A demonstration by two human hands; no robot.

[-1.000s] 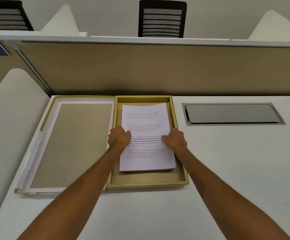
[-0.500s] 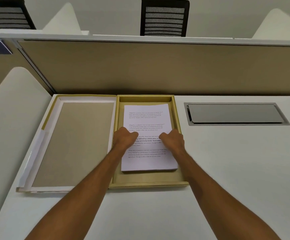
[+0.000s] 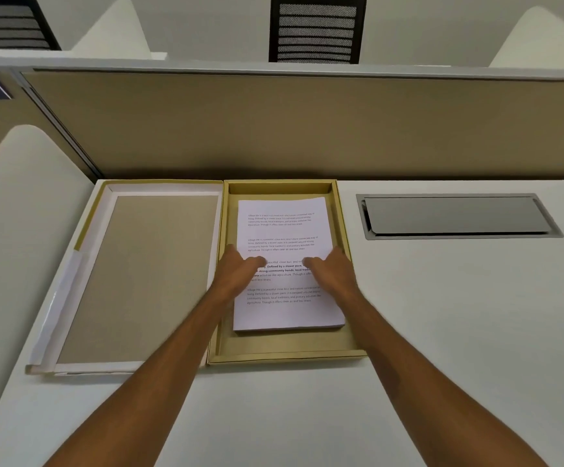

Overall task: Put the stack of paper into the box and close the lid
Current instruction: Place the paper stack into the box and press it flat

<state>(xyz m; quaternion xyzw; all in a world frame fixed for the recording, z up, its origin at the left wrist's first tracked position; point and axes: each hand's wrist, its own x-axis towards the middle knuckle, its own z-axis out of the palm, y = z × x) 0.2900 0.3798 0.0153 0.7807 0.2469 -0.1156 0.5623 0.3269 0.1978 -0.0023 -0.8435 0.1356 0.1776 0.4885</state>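
Note:
A white stack of paper (image 3: 284, 224) with printed text lies flat inside the open yellow-brown box (image 3: 284, 357) at the desk's back middle. My left hand (image 3: 237, 273) grips the stack's left edge and my right hand (image 3: 333, 271) grips its right edge. Both thumbs rest on the top sheet, and the fingers are tucked down at the sides between the paper and the box walls. The box's lid (image 3: 146, 274) lies open and flat on the desk to the left, joined to the box along its left wall.
A grey metal cable hatch (image 3: 455, 215) is set into the white desk to the right of the box. A tan partition (image 3: 307, 126) stands just behind the box. A black mesh chair (image 3: 316, 28) is beyond the partition.
The stack has come down from a tilted, curled pose to lie flat on the box floor. Both hands stayed on its edges and moved slightly forward.

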